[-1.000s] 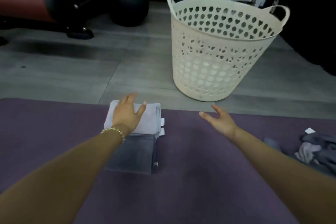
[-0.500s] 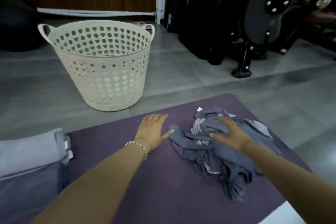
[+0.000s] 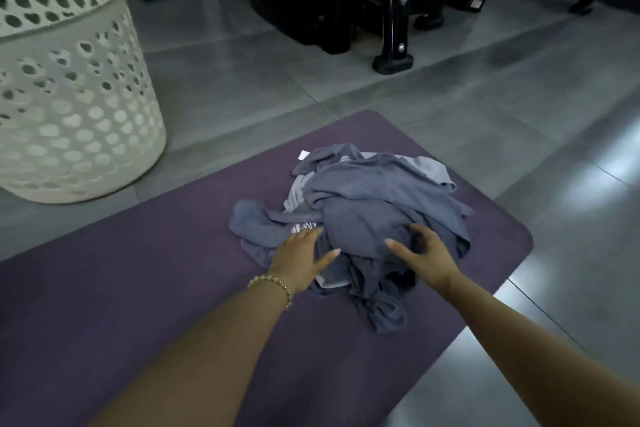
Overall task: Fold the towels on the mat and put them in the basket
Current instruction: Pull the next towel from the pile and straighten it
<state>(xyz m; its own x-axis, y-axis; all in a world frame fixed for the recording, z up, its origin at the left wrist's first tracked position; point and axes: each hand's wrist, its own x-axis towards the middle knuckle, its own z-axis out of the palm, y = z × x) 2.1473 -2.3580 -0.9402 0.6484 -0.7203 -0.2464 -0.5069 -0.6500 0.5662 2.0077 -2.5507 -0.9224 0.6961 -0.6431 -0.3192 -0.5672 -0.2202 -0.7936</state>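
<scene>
Several grey towels (image 3: 381, 204) lie in a crumpled heap on the purple mat (image 3: 138, 288), left hand (image 3: 301, 258) flat and relaxed on its near edge, right hand (image 3: 426, 253) half-curled into the cloth (can't tell if it's gripping), white basket (image 3: 69, 114) on grey floor (image 3: 242, 80) nearby, black gym gear (image 3: 394, 10) behind, towel print (image 3: 304, 227) unreadable.

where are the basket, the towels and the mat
basket (image 3: 69, 135): head view, on its perforated side wall
towels (image 3: 374, 198): head view, on the top grey fold of the pile
mat (image 3: 138, 288): head view, on bare purple surface left of the towels
</scene>
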